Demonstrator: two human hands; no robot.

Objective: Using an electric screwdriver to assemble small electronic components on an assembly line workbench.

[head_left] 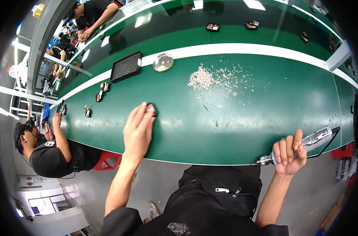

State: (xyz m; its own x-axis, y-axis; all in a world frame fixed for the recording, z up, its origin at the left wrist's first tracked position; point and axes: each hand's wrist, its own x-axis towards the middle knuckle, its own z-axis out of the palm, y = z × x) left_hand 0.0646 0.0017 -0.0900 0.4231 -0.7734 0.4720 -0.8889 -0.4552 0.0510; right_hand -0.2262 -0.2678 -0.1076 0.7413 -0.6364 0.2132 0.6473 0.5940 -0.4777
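My left hand (138, 131) lies flat on the green table (265, 118), its fingertips on a small dark part with a pink face (150, 107). My right hand (289, 154) is closed around a grey electric screwdriver (305, 144) at the table's near edge, its metal tip pointing left and its cable running off to the right. A scatter of small white pieces (220, 81) lies on the table beyond both hands.
A black tray (126, 67) and a round metal dish (163, 62) sit at the far left by a white stripe. Several small dark parts (101, 92) lie along the left. A seated person (49, 151) works at the left; another (90, 15) leans at the far side.
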